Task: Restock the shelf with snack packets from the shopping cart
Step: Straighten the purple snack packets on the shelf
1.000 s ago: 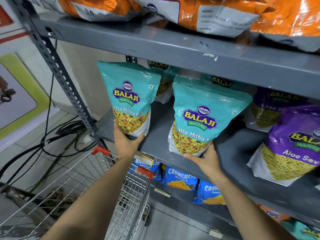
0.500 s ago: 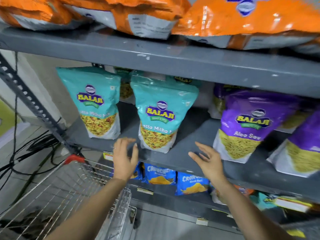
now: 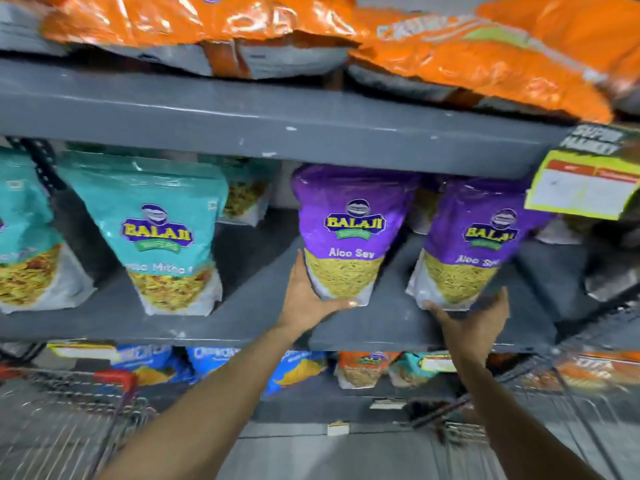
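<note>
**Both hands on the purple packets, squaring them up on the middle shelf**

The left hand cups the lower left corner of a purple Aloo Sev packet, palm against its side and thumb curled under the base, fingers hidden behind the bag. The right hand grips the bottom edge of a second purple packet from beneath, thumb at its lower left corner and fingers wrapped up round the right side. Each packet stands upright on the grey middle shelf, directly above the hand that holds it, the two near each other with a gap between.

Off to the left of the left hand stand two teal packets, already placed. Below and left of that hand is the wire shopping cart; its contents are too blurred to tell.

This looks like the placing step for the purple pair: the bags are on the shelf but not yet let go. The next move, I judge, calls for seating each base flat so the packet stands by itself, then easing the grip off without tipping it forward, and reaching down to the cart for more stock
</note>
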